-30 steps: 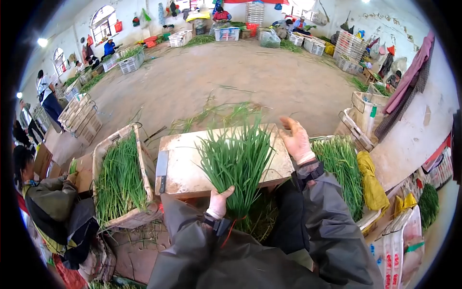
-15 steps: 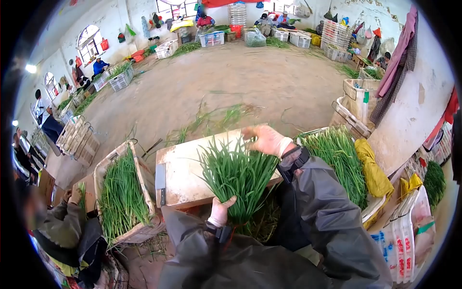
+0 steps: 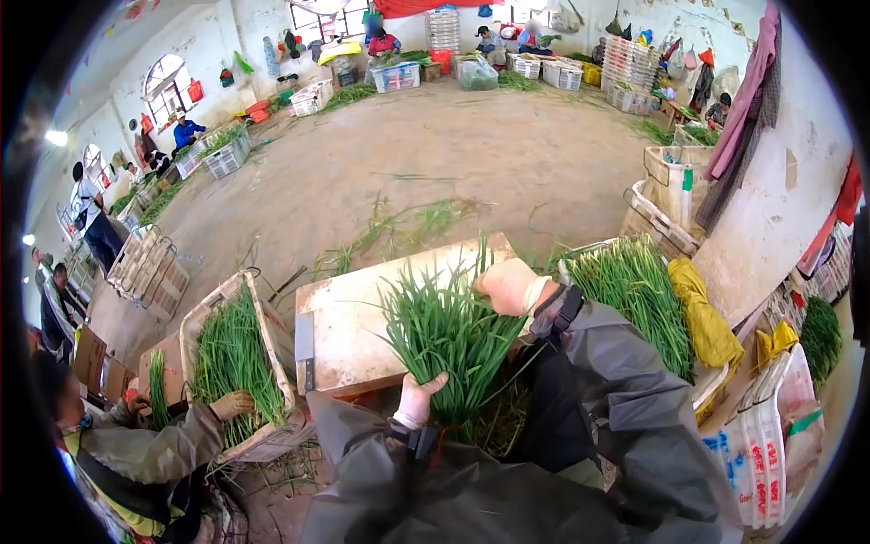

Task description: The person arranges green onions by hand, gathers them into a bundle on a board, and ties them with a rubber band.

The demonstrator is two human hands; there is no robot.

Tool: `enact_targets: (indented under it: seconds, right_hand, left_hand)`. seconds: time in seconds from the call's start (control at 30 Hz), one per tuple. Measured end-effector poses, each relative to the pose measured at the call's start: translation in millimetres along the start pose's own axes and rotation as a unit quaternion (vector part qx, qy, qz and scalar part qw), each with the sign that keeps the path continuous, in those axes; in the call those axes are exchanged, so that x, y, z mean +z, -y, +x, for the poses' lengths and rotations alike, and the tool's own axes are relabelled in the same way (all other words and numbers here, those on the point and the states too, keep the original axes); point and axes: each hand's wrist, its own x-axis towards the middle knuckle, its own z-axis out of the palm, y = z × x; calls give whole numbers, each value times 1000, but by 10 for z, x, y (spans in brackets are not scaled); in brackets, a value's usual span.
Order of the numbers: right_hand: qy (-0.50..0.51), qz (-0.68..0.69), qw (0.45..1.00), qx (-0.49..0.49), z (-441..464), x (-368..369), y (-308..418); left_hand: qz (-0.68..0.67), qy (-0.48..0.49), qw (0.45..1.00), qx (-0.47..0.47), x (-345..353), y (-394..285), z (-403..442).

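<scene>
Below the near edge of a pale worn board (image 3: 349, 313), my left hand (image 3: 419, 399) is closed round the lower part of a green leafy bunch (image 3: 449, 344). The leaf tips fan upward over the board. At the right side of the tips is my right hand (image 3: 509, 288), its fingers curled against the leaves; what they pinch is too small to name. A knife (image 3: 306, 349) lies along the board's left edge. My fingertips on the right are partly hidden among the leaves.
A crate of green stalks (image 3: 236, 354) stands left, where a co-worker (image 3: 149, 444) reaches in with one hand and holds a small bunch in the other. Another heap of stalks (image 3: 634, 299) lies right, beside a yellow cloth (image 3: 702, 313). Leaf scraps (image 3: 399, 222) litter the floor.
My right hand has come in from the right to the leaf tips, its fingers now curled. My left hand keeps its hold. The co-worker's hand has moved into the left crate.
</scene>
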Motion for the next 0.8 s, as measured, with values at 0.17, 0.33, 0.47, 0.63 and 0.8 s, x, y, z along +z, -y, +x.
enact_targets:
  seconds: [0.17,0.33,0.47,0.63,0.8]
  right_hand:
    - [-63,-112,991,38,97,-183,-170]
    - [-203,154,967,10,142,-341,-101]
    - [-106,25,994,-27,307,-195,11]
    - [-314,121,934,116,400,-26,-92]
    - [-226,273,934,-52,371,-166,199]
  left_hand:
    - [8,19,1000,-5,-27,22,-12]
    - [-3,27,999,-27,6,47,-20]
    - [8,32,999,-32,-3,72,-9]
    - [6,39,998,-45,-15,44,-24]
    - [32,47,997,-53,-33,83,-7]
